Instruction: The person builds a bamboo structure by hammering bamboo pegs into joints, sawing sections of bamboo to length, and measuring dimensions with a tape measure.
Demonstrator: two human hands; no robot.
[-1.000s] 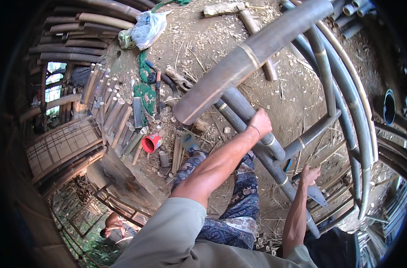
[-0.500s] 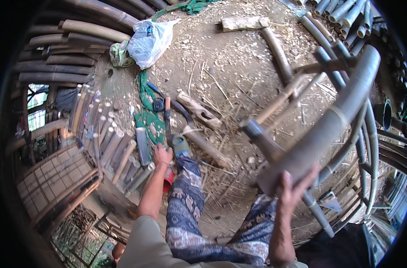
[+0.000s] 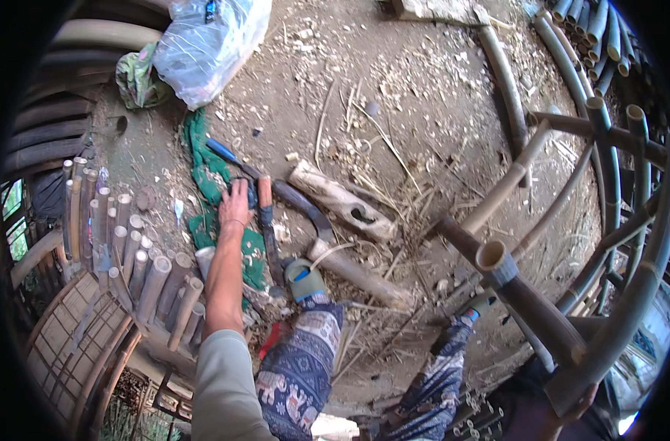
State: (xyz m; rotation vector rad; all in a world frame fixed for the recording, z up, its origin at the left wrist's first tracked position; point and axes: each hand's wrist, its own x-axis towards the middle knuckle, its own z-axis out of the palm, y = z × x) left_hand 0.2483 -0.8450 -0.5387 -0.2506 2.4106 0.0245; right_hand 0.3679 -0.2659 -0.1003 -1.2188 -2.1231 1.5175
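Observation:
Stretched forward over the green netting, my left hand has its fingers closed over a small dark boxy thing that looks like a tape measure. Right beside it lie a tool with an orange-brown handle and a blue-handled tool. At the lower right my right hand, partly hidden, grips the lower end of a thick curved bamboo pole. A shorter bamboo piece with a pale open end joins that pole at an angle.
Cut bamboo lengths stand upright at left. A carved wooden block and a log lie ahead of my left foot. Beyond are a plastic bag and wood chips on the dirt floor. Bamboo poles are stacked far right.
My left hand has reached forward onto the dark boxy thing. My right hand and the thick bamboo pole have swung down to the right, and the view has shifted.

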